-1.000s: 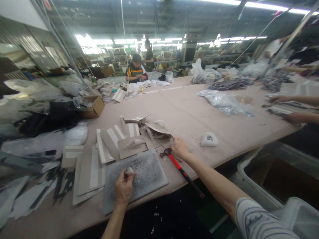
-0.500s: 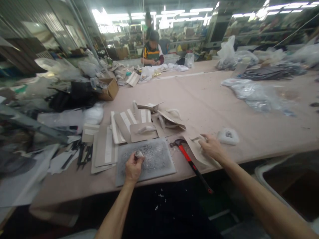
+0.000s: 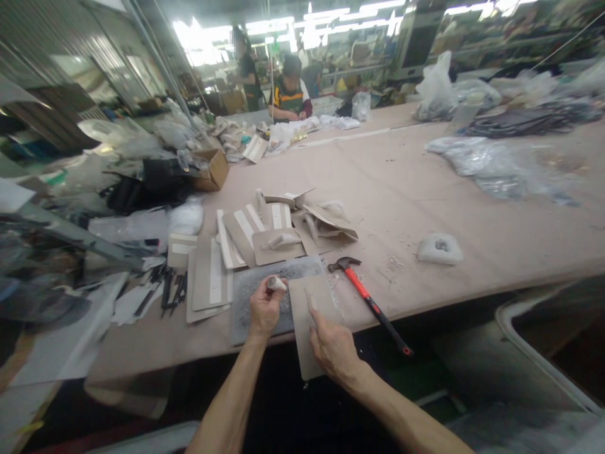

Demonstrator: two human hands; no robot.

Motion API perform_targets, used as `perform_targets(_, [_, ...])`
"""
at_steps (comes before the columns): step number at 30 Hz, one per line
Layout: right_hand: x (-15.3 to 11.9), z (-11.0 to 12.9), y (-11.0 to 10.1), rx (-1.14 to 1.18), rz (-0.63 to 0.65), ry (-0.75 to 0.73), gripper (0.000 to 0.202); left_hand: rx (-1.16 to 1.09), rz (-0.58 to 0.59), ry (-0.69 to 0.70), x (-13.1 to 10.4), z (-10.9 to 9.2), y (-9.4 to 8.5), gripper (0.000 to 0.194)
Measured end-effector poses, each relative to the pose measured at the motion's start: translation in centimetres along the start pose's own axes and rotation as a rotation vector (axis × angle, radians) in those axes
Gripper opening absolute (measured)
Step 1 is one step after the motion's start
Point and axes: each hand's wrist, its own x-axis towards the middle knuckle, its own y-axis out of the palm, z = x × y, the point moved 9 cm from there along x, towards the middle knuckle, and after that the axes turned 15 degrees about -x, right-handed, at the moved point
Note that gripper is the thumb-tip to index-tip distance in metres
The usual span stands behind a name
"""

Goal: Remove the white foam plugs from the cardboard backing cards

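My left hand (image 3: 265, 310) is closed around a short, pale cylindrical piece (image 3: 276, 284), held over a grey, scuffed board (image 3: 244, 296). What kind of piece it is, I cannot make out. Gripped by my right hand (image 3: 334, 348) is a beige flat panel (image 3: 299, 328) with a pale handle strip (image 3: 311, 295) on its face. The panel overlaps the right part of the board and reaches past the table's front edge. Just right of it lies a claw hammer (image 3: 362, 289) with a red and black handle, touched by neither hand.
Behind the board lie several beige panels with white strips (image 3: 278, 243). Further right sits a translucent white block (image 3: 440, 248) with dark bits on top. Plastic bags (image 3: 501, 167) lie at the right, a cardboard box (image 3: 213, 170) at the left. A seated person (image 3: 289, 101) works across the table.
My right hand has brought the beige panel leftward from beyond the hammer onto the board. My left hand still holds the cylindrical piece. In the background, a standing person appears farther left.
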Motion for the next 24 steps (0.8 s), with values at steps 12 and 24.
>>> perform_targets(12, [0.0,-6.4,-4.1,0.106,-0.265,0.115,0.042,-0.066,0.193,-0.153,0.6,4.0,5.8,0.034])
perform_targets(24, [1.3,-16.8,-0.2,0.406,0.104,0.461,0.007,0.081,0.254,-0.103,0.6,3.6,6.3,0.024])
